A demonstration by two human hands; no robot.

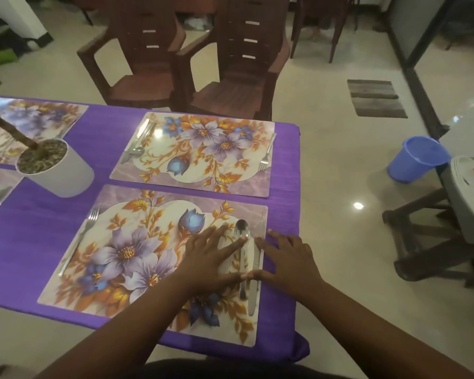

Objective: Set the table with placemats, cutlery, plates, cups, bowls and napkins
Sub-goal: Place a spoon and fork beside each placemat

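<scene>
- Left hand (211, 251): fingers spread flat, forefinger tip on the bowl of the spoon (242, 243), thumb meeting the other thumb across the handles.
- Right hand (288, 258): fingers spread flat, just beside the table knife (255, 280), over the mat's right edge.
- Step, as judged: squaring spoon and knife side by side on the near floral placemat (137, 258); fork (78, 239) already lies on its left.
- Next call: plates; a stack (469, 187) waits on the stool at right, well apart.
- Edges: knife lies near the mat's edge, worktop (283, 165) corner close beyond.
- Room: mat centre bare; white plant pot (56, 168) stands off to the left; far placemat (200, 151) has cutlery only.
</scene>
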